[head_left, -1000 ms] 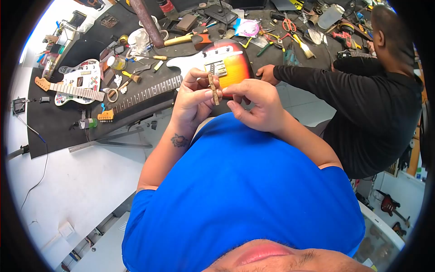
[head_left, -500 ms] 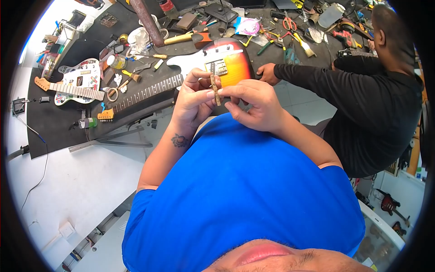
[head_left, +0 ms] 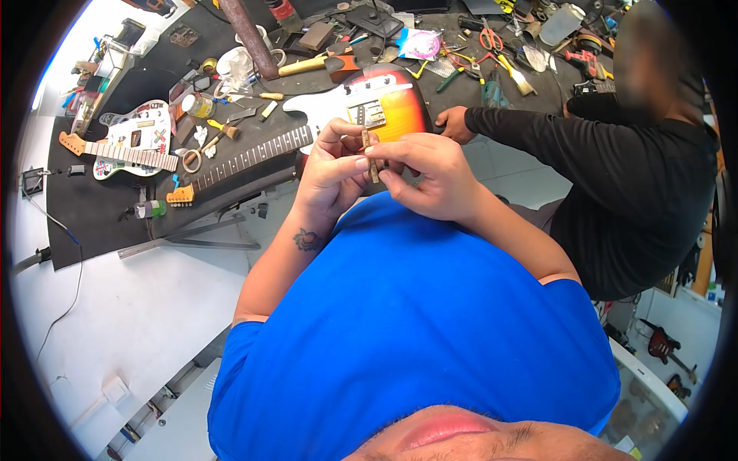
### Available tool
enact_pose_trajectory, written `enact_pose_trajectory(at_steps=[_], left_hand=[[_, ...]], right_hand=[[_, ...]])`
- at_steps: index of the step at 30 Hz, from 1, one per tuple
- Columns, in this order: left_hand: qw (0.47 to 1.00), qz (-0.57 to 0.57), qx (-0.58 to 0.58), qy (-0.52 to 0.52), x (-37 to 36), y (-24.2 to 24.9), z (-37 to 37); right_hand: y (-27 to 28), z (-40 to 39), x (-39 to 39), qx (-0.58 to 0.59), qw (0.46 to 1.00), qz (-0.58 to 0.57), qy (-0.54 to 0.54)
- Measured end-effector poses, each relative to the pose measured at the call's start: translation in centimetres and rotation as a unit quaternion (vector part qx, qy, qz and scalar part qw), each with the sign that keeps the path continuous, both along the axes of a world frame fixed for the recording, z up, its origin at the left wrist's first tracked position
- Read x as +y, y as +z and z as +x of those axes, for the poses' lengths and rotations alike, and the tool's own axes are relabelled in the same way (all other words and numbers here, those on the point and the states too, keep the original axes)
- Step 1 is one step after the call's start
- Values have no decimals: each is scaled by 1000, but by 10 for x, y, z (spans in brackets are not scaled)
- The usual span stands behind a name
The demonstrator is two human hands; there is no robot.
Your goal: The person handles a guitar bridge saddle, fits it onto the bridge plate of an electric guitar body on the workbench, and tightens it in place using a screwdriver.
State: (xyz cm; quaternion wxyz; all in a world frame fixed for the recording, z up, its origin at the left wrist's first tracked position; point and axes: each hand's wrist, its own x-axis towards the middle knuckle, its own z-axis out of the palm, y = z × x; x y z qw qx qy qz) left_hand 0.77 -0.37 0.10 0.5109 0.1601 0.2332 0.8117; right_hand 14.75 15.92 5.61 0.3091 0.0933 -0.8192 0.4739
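Note:
A small, narrow brownish bar is held upright in front of my chest; its exact kind is too small to make out. My left hand grips it between thumb and curled fingers. From the other side, my right hand pinches the bar with thumb and index finger. Just beyond my hands lies a sunburst electric guitar with a white pickguard. Its neck stretches to the left along the bench edge. My fingers hide part of the guitar's lower edge.
On the dark workbench a sticker-covered white guitar lies at left. A hammer, scissors and a brush lie farther back. A co-worker in black sleeves stands close on my right, one hand near the guitar.
My hands and the bar have shifted slightly, and the bar is turned a little between my fingers. The co-worker's head has moved slightly to the left.

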Motion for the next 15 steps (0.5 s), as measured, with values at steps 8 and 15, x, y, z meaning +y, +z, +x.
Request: enact_pose_trajectory(at_steps=[8, 15], left_hand=[[1000, -6, -17, -8, -4, 1, -1], [1000, 4, -15, -11, -2, 0, 0]], right_hand=[[-3, 10, 3, -64, 997, -48, -23], [-3, 9, 4, -66, 996, -40, -31]])
